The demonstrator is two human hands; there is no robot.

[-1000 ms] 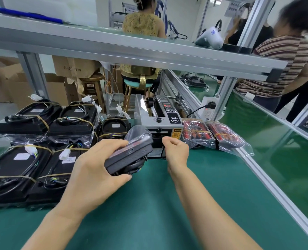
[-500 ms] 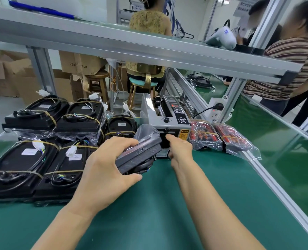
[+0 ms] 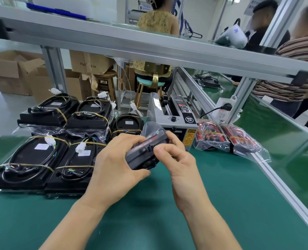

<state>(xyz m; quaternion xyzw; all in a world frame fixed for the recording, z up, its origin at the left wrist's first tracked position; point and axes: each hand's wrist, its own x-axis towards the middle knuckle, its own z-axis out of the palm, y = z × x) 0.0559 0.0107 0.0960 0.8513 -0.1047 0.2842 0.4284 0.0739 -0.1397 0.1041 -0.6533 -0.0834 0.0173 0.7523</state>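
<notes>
While the left hand [image 3: 113, 165] grips the bagged lamp [image 3: 146, 150] above the green mat [image 3: 212, 204], the right hand [image 3: 178, 157] pinches its end; both grasps are tight.

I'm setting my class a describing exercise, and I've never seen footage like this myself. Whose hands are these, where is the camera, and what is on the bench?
There is no robot here. These are a person's two bare hands, filmed by a wide-angle camera worn on the head, looking forward and down. The left hand grips a dark part in a clear bag, and the right hand pinches its right end. They work above a green bench. On the left lie black units with cables tied down by bands. Behind the hands stands a grey desktop machine, and to its right are two bagged red parts.
</notes>
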